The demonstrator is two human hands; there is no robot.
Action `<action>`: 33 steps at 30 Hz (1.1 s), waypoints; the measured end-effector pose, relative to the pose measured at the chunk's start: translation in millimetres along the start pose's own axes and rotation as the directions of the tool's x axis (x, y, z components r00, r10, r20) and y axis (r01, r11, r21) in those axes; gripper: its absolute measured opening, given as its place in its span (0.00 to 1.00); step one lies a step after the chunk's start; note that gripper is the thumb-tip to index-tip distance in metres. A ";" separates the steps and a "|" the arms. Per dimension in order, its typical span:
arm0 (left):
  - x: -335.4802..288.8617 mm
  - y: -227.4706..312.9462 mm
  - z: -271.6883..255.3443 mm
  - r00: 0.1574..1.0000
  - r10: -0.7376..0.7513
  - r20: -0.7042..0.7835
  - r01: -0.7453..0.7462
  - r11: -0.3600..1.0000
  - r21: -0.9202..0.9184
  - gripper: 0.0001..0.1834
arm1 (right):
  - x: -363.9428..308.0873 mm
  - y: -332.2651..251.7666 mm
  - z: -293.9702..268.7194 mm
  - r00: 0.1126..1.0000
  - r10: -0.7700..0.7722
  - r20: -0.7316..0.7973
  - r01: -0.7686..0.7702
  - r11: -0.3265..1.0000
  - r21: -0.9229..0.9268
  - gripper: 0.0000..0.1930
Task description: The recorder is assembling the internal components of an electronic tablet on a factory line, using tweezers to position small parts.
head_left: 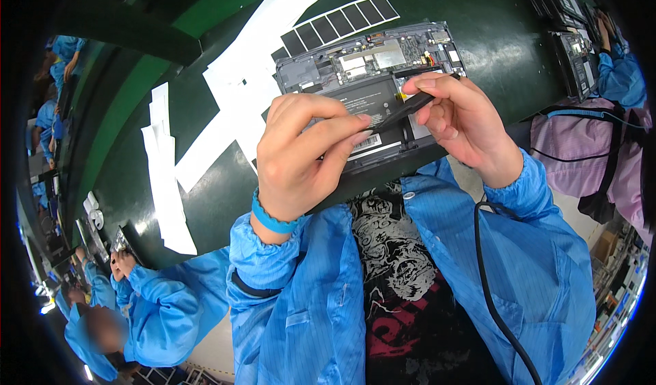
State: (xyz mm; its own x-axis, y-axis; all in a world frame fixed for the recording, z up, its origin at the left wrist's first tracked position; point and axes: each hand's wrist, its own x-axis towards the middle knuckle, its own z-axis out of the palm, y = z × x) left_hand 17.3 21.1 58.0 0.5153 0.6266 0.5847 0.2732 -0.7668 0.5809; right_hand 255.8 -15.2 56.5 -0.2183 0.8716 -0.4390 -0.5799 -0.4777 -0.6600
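Left hand: the left hand [294, 145] had fingertips bunched at the tool's tip; whether they gripped it, I couldn't tell.
Right hand: the right hand [471, 108] was clamped on the slim black tool [408, 109].
Tool: it slanted between both hands, lower left to upper right.
Laptop: the opened laptop [386, 58] lay beneath and beyond.
Sheets: white sheets [222, 81] lay left.

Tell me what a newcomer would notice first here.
Probably the opened laptop at the centre, with the right hand above it holding a black tool pointed toward the left hand. Next, the blue wristband just below that hand, and the white paper at upper left.
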 end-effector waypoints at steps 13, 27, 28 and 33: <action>-0.5 7.7 2.1 0.930 -0.334 0.156 0.368 0.847 -0.383 0.05 | 0.0 -0.6 -8.1 0.836 -0.494 0.238 0.546 0.785 -0.292 0.12; -0.8 12.4 4.6 0.917 -0.316 0.245 0.392 0.828 -0.400 0.06 | -3.1 -0.5 -5.3 0.804 -0.480 0.350 0.577 0.771 -0.270 0.11; -0.8 12.5 4.8 0.917 -0.316 0.245 0.392 0.828 -0.400 0.06 | -3.5 -0.5 -5.4 0.810 -0.471 0.349 0.570 0.773 -0.278 0.11; -1.9 12.0 6.6 0.917 -0.314 0.247 0.394 0.817 -0.422 0.06 | -8.1 1.0 1.6 0.841 -0.448 0.303 0.531 0.790 -0.307 0.11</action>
State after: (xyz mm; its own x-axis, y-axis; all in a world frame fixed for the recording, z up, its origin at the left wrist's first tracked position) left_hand 25.0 9.8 60.1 0.5875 0.7806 0.2132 0.0836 -0.3205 0.9435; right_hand 255.7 -22.5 60.3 -0.1616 0.9806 0.1109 -0.3326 0.0517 -0.9416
